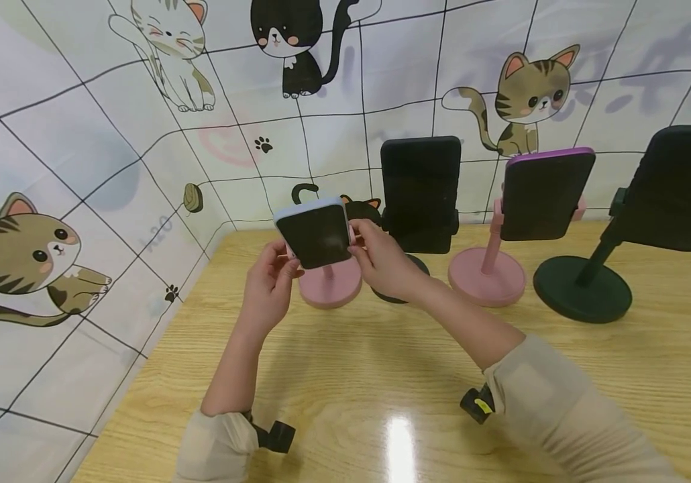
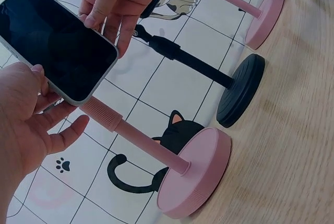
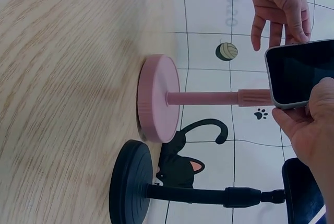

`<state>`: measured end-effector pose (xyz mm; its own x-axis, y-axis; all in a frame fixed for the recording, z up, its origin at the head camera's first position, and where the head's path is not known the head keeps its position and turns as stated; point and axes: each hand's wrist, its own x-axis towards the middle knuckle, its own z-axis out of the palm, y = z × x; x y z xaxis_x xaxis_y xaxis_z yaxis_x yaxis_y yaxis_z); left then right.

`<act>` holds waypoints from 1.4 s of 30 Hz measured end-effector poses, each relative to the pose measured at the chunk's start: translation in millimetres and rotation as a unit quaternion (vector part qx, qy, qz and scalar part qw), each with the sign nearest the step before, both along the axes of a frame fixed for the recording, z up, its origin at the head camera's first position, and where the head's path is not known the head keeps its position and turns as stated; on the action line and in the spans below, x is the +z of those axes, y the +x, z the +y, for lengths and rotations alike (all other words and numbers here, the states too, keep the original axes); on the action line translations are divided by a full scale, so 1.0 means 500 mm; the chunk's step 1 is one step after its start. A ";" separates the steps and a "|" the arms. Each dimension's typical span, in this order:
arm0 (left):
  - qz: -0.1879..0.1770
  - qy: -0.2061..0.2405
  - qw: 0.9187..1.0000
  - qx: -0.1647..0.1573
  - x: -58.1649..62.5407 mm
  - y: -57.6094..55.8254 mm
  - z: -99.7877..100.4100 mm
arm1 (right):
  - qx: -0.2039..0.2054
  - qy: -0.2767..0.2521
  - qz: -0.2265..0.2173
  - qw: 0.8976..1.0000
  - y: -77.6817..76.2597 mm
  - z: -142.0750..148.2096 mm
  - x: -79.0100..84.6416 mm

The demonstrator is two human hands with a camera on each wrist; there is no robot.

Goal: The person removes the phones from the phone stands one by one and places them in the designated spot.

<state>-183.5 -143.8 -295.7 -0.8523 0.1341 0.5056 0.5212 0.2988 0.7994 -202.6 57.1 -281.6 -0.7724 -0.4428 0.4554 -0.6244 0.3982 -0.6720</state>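
A light-blue-edged smartphone (image 1: 316, 236) with a dark screen sits at the top of a pink phone stand (image 1: 330, 292), tilted back. My left hand (image 1: 269, 285) grips its left edge, with the thumb at the rim and some fingers underneath in the left wrist view. On the opposite edge my right hand (image 1: 383, 260) pinches the phone between thumb and fingers. The stand's ribbed collar (image 2: 106, 113) and round base (image 2: 195, 174) show below the phone. The clamp behind the phone is mostly hidden by it and my hands.
To the right stand a black stand with a dark phone (image 1: 420, 194), a pink stand with a purple-edged phone (image 1: 547, 194), and a dark green stand (image 1: 583, 288) with a larger dark device. Cat-print cloth (image 1: 321, 141) hangs behind the wooden table (image 1: 333, 376).
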 end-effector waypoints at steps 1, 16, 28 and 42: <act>0.000 0.002 1.000 -0.005 0.000 0.002 0.000 | 0.000 0.004 0.007 1.000 0.002 0.002 -0.001; 0.014 0.015 0.999 -0.036 -0.004 0.020 0.001 | -0.005 0.014 0.042 0.999 0.023 0.009 -0.006; 0.020 0.015 0.999 -0.049 -0.001 0.038 0.011 | -0.015 0.028 0.070 0.997 0.047 0.029 0.002; 0.028 0.024 0.993 -0.111 0.013 0.080 0.035 | -0.016 0.042 0.090 0.995 0.099 0.076 0.013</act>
<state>-143.4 -126.3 -289.0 -0.7752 0.2899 0.5612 0.6136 0.1348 0.7780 -153.1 95.1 -275.1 -0.6951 -0.4619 0.5509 -0.7186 0.4689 -0.5135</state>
